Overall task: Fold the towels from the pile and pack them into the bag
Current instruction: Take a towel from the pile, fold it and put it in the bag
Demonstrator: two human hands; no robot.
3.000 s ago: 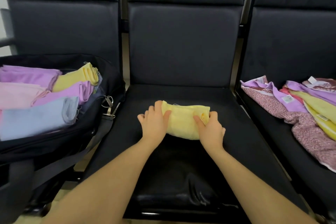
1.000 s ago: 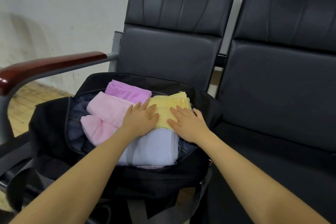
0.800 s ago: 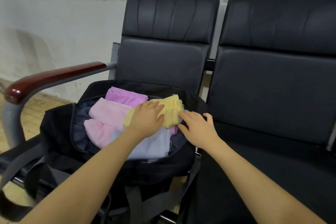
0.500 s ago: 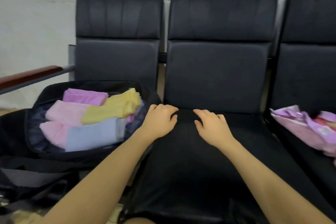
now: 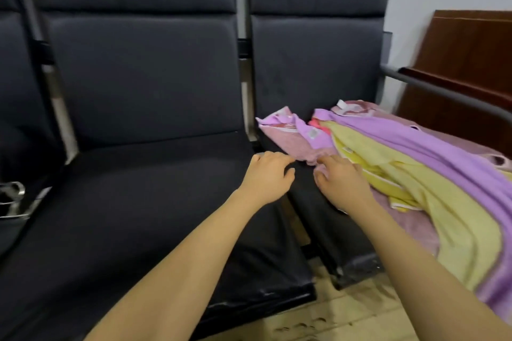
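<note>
A loose pile of towels lies on the right seat: a purple towel (image 5: 410,141) on top, a yellow towel (image 5: 432,191) under it, and a pink towel (image 5: 288,141) at the bottom. My right hand (image 5: 342,184) is at the pile's near left edge, and its fingertips touch the pink towel without gripping it. My left hand (image 5: 268,176) hovers over the gap between the middle and right seats, with its fingers loosely bent and holding nothing. Only a metal buckle (image 5: 12,198) of the bag shows at the far left.
The black middle seat (image 5: 144,202) lies to the left of my hands. A grey metal armrest (image 5: 448,94) borders the right seat, and a brown wooden board (image 5: 471,63) leans behind it. Light wooden floor (image 5: 346,315) shows below the seats.
The folded yellow towel went from the middle seat into the bag. Both hands then left the bag and moved right across the middle seat to the towel pile.
</note>
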